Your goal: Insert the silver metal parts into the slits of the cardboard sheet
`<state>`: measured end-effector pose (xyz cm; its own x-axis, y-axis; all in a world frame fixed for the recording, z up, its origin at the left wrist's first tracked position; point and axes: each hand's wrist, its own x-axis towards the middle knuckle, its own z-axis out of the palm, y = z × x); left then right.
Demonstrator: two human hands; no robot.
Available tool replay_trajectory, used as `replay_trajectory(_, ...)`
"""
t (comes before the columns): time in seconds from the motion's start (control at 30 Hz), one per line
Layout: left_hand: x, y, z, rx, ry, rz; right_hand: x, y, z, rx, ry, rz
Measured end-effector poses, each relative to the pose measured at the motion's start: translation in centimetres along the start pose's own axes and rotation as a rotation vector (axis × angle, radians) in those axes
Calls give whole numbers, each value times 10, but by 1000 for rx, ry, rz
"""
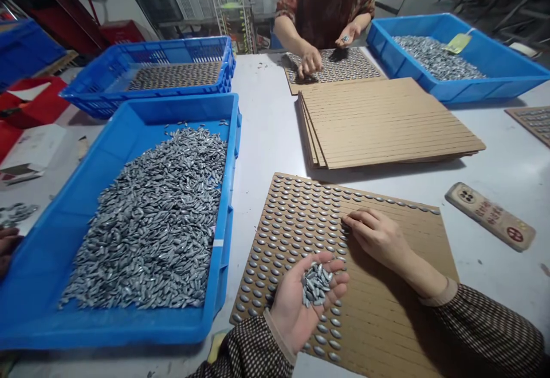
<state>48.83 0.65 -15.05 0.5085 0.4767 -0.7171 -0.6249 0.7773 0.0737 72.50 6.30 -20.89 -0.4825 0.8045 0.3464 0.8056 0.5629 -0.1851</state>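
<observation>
My left hand (293, 300) is palm up with fingers loosely curled, cupping a small heap of grey spindle-shaped pieces (317, 283). It hovers over the lower part of a slotted cardboard sheet (387, 315). Rows of the same pieces fill the sheet's left part, and one line of them runs along its far edge. My right hand (378, 236) is at the border of the filled rows, thumb and fingertips pinched together against the sheet. Whatever lies between those fingertips is hidden. To the left, a blue tray (234, 195) holds a large pile of these pieces.
Beyond my sheet lies a stack of cardboard sheets (387, 120). Across the table (262, 120), a person's hands (310, 60) work over another filled sheet. A blue bin (494, 83) stands far right, a blue crate (172, 51) far left. A printed bar-shaped object (490, 216) lies right.
</observation>
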Motion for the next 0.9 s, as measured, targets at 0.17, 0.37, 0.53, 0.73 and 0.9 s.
replay_trajectory(0.17,-1,3,1,-3,18,-4,3,-6,-8,75,0,71)
replay_trajectory(0.37,1,1,1,-43,-53,30,11,-60,-39,463,-94,74)
replay_trajectory(0.53,2,0,4,-48,-157,48,12,-91,-44,512,-189,45)
replay_trajectory(0.73,3,1,2,-90,-92,44,6,-89,-39,607,-63,82)
replay_trajectory(0.9,3,-1,1,-23,-46,59,2,-85,-41,679,-9,150)
